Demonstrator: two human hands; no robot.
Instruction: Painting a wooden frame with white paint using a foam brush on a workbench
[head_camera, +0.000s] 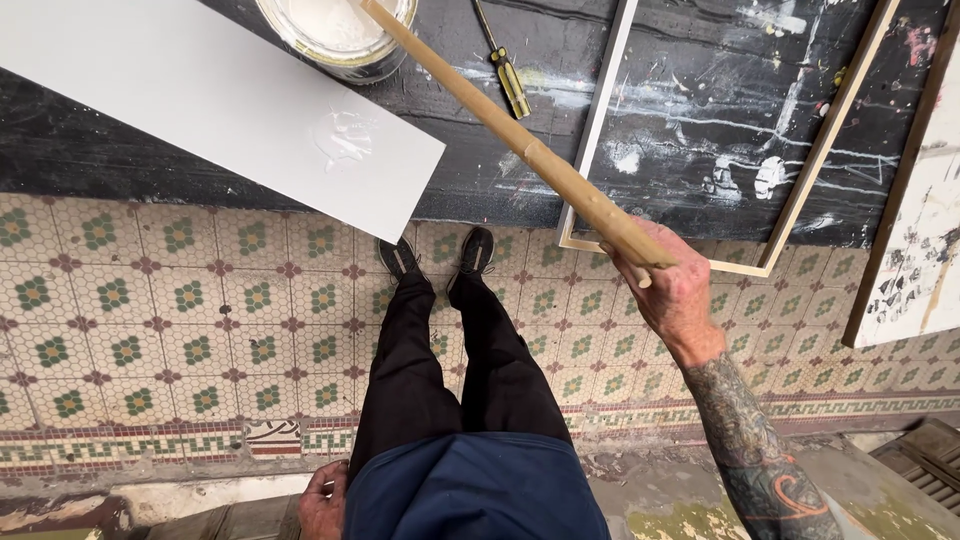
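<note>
currently stirring: right hand (672, 292) fingers clenched on bamboo stick (510, 132), far end in white paint bucket (338, 35). paint blob (345, 135) already on white board (215, 105), unspread. left hand (322, 503) at hip, grip indeterminate.

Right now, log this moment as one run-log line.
right hand: grips long wooden stick | stick tip: in white paint bucket | left hand: at hip, holding nothing | nearby: white board, yellow-handled screwdriver

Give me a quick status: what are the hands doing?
Right hand grips stick, tip in paint bucket. Left hand rests at hip, empty. Screwdriver lies beside stick, apart.
</note>
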